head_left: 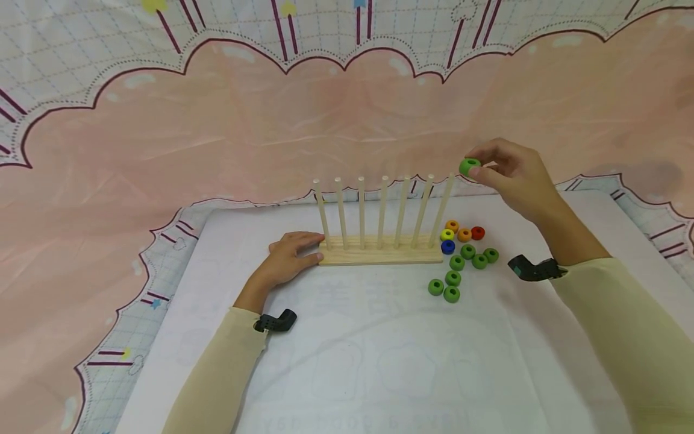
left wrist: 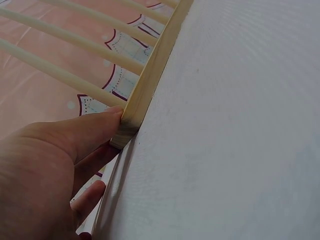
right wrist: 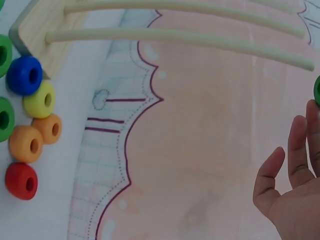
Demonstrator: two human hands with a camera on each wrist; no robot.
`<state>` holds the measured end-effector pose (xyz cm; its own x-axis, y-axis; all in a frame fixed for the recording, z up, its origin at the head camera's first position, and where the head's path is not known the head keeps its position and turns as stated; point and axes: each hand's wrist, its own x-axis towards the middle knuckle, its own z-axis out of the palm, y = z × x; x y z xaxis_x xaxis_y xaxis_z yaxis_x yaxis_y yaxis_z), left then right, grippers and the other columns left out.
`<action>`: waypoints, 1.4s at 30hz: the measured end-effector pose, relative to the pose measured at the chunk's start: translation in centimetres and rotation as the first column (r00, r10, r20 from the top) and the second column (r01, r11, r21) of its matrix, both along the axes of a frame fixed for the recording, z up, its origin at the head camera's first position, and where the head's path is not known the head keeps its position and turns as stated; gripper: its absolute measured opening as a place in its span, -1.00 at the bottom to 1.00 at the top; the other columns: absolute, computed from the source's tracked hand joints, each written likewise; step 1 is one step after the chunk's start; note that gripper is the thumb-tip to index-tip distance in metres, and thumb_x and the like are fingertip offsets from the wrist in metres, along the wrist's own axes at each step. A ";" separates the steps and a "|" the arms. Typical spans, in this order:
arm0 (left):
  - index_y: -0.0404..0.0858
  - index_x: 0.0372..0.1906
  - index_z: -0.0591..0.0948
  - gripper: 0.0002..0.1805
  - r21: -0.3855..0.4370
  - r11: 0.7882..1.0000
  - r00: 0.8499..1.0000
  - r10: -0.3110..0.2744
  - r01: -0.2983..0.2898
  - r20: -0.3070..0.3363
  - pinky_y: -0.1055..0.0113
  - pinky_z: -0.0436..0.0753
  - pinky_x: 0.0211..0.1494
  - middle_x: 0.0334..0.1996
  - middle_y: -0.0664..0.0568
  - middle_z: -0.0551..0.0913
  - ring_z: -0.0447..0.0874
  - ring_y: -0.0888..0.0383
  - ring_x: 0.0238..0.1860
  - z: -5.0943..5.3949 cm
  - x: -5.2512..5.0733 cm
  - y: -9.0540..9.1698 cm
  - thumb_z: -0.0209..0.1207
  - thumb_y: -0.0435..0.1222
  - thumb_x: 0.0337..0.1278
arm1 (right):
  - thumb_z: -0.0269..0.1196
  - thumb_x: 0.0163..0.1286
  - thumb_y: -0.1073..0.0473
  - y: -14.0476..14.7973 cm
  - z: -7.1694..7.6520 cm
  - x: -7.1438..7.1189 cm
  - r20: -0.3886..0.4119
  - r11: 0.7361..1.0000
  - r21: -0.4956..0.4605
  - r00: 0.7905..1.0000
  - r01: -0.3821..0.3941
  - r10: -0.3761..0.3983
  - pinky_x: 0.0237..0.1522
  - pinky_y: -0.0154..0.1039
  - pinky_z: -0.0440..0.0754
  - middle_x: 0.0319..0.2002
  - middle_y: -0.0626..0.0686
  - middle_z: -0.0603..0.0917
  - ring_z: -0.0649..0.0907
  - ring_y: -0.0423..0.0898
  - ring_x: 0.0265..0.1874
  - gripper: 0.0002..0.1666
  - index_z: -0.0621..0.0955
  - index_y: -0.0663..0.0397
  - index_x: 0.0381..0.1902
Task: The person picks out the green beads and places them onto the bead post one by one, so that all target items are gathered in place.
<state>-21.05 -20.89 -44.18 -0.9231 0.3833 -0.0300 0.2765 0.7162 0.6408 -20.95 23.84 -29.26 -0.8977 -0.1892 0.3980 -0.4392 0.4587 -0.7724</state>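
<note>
Right hand (head_left: 512, 176) pinches a green bead (head_left: 465, 168) near the rightmost peg (head_left: 443, 211); left hand (head_left: 286, 259) pinches the base (head_left: 382, 257) at its left end. Bead appears light, hard, smooth; best held by its sides.

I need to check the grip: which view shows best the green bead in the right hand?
Head view: the green bead shows nearly whole, pinched by the right hand. The right wrist view catches only its edge; the left wrist view, nothing.

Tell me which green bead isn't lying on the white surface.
The green bead pinched by the right hand, up near the tip of the rightmost peg; the other seven green beads lie on the white surface.
</note>
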 end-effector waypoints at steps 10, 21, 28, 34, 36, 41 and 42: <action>-0.04 0.42 0.53 -0.42 0.002 1.000 1.000 -0.001 0.001 -0.004 -0.14 0.03 0.30 0.42 -0.02 0.50 0.21 -0.09 0.50 0.0 0.0 0.0 0.26 -0.04 0.36 | 0.28 0.46 0.28 -2.4 0.8 -0.8 -0.022 0.993 -0.080 0.996 -0.089 0.087 0.02 -0.44 0.57 -0.05 -0.15 0.67 0.57 -0.11 -0.03 -0.79 0.70 0.01 0.01; -0.05 0.42 0.53 -0.43 0.015 1.000 1.000 0.000 0.000 0.008 -0.17 0.00 0.34 0.43 -0.04 0.49 0.19 -0.10 0.50 0.3 0.3 0.1 0.27 -0.05 0.35 | 0.30 0.47 0.19 -4.3 0.8 -1.3 0.026 0.992 -0.044 0.992 -0.119 0.121 0.18 -0.25 0.52 0.00 -0.08 0.66 0.59 -0.11 -0.01 -0.75 0.67 0.04 0.06; -0.04 0.41 0.53 -0.43 0.021 1.000 1.000 0.005 -0.005 0.014 -0.17 0.00 0.36 0.42 -0.02 0.50 0.20 -0.09 0.50 0.2 0.4 0.1 0.28 -0.05 0.35 | 0.29 0.47 0.18 -5.4 0.8 -1.5 0.029 0.987 -0.057 0.988 -0.152 0.154 0.18 -0.24 0.53 0.00 -0.03 0.68 0.61 -0.08 -0.01 -0.76 0.67 0.06 0.06; -0.03 0.41 0.54 -0.43 0.032 0.999 1.000 0.004 -0.004 0.013 -0.15 0.01 0.35 0.42 -0.01 0.50 0.21 -0.08 0.50 0.1 0.3 0.1 0.29 -0.06 0.34 | 0.29 0.47 0.17 -6.1 0.7 -1.5 0.041 0.985 -0.052 0.985 -0.168 0.170 0.19 -0.24 0.53 -0.02 -0.03 0.68 0.61 -0.07 0.00 -0.74 0.67 0.10 0.06; -0.04 0.41 0.54 -0.43 0.032 0.999 1.000 0.002 -0.002 0.010 -0.15 0.01 0.34 0.42 -0.01 0.50 0.21 -0.08 0.50 0.1 0.3 0.0 0.28 -0.06 0.34 | 0.29 0.47 0.18 -6.3 0.7 -1.5 0.040 0.983 -0.052 0.983 -0.176 0.178 0.15 -0.25 0.55 -0.02 -0.02 0.68 0.61 -0.07 -0.01 -0.73 0.67 0.11 0.07; -0.04 0.41 0.53 -0.42 0.032 0.999 1.000 0.000 0.000 0.011 -0.15 0.01 0.35 0.42 -0.01 0.50 0.21 -0.07 0.50 0.1 0.3 0.0 0.29 -0.05 0.34 | 0.29 0.48 0.18 -6.7 0.4 -1.6 0.041 0.980 -0.044 0.980 -0.194 0.196 0.13 -0.23 0.54 -0.01 -0.02 0.68 0.61 -0.07 -0.02 -0.76 0.68 0.10 0.05; -0.04 0.41 0.53 -0.42 0.032 1.000 1.000 0.000 0.000 0.011 -0.15 0.01 0.35 0.43 -0.01 0.49 0.21 -0.07 0.50 0.1 0.3 0.0 0.29 -0.04 0.34 | 0.29 0.48 0.18 -6.8 0.3 -1.7 0.043 0.979 -0.044 0.979 -0.198 0.200 0.14 -0.22 0.54 -0.01 -0.02 0.68 0.61 -0.07 -0.02 -0.76 0.68 0.10 0.04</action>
